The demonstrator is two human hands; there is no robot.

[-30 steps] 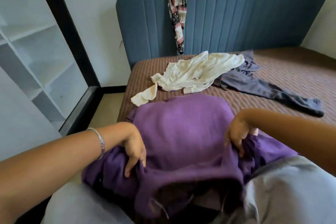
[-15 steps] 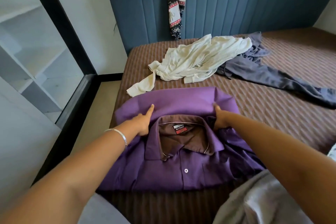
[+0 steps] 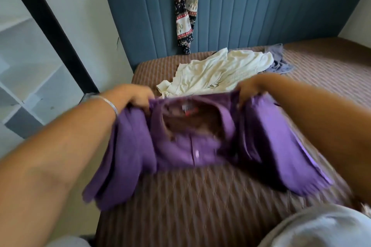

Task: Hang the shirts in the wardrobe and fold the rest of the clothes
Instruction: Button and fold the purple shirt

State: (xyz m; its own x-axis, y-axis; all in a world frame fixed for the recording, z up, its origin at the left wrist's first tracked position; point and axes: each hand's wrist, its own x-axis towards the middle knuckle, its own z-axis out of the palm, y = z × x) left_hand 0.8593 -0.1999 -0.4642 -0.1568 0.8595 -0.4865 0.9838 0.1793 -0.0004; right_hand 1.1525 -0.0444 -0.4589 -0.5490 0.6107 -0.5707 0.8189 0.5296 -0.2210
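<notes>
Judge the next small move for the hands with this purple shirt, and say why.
Probably carry it toward the wardrobe to hang. Left hand and right hand each grip a shoulder of the purple shirt, holding it above the bed, sides drooping; it is collared and buttoned, so it counts as a shirt.

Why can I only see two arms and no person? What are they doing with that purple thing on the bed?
The camera sits on the person's head and looks down, so you see only their arms, as if through their eyes. There is no machine here, just two bare hands. The left hand and the right hand each grip the purple shirt near its collar and hold it up over the brown bed. The picture is blurry because things are moving. Farther back on the bed lie a cream top and a bit of grey clothing. A patterned cloth hangs over the blue headboard. White shelves stand on the left.
</notes>
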